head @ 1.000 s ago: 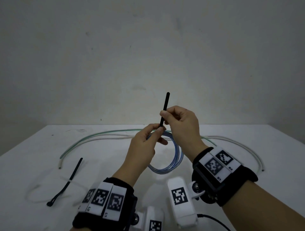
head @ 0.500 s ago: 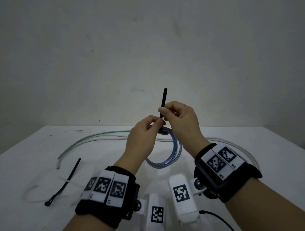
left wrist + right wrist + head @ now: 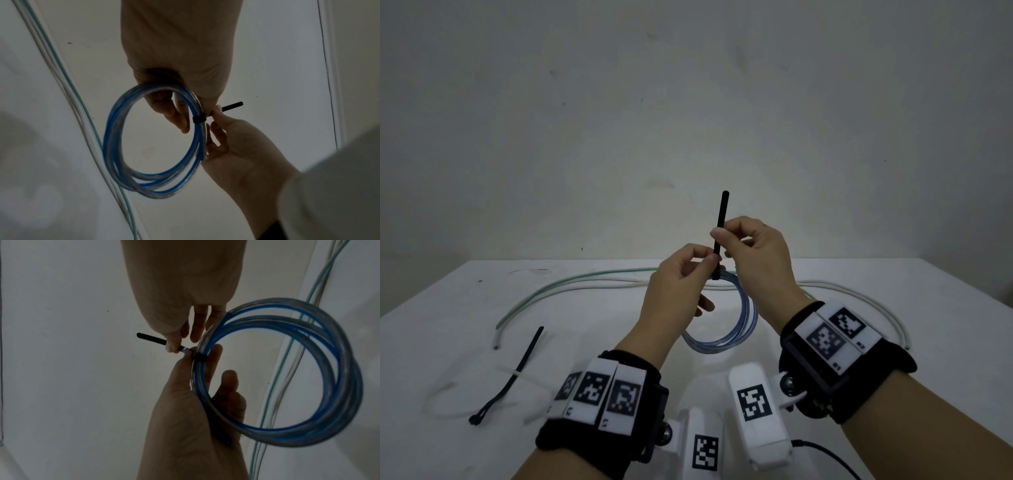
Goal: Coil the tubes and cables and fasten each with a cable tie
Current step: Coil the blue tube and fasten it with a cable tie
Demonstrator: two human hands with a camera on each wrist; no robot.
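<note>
A blue and clear tube coil (image 3: 736,329) hangs in the air over the table, held between both hands. A black cable tie (image 3: 722,219) is looped tight around its top, with the tail standing upright. My left hand (image 3: 707,265) pinches the coil right at the tie's head, thumb on one side and fingers inside the loop. My right hand (image 3: 719,238) pinches the tail just above the head. In the left wrist view the tie's band (image 3: 199,120) circles the coil's strands (image 3: 115,129). The right wrist view shows the tail (image 3: 152,337) sticking out past my right hand (image 3: 174,345).
On the white table (image 3: 945,308), a long white cable (image 3: 585,286) and a green tube (image 3: 571,279) arc across the back. Another black cable tie (image 3: 517,373) lies at the left over a faint clear tube loop (image 3: 441,407). A wall stands close behind the table.
Almost nothing differs: both hands keep the same hold on the coil and the tie, shifting only slightly with the view.
</note>
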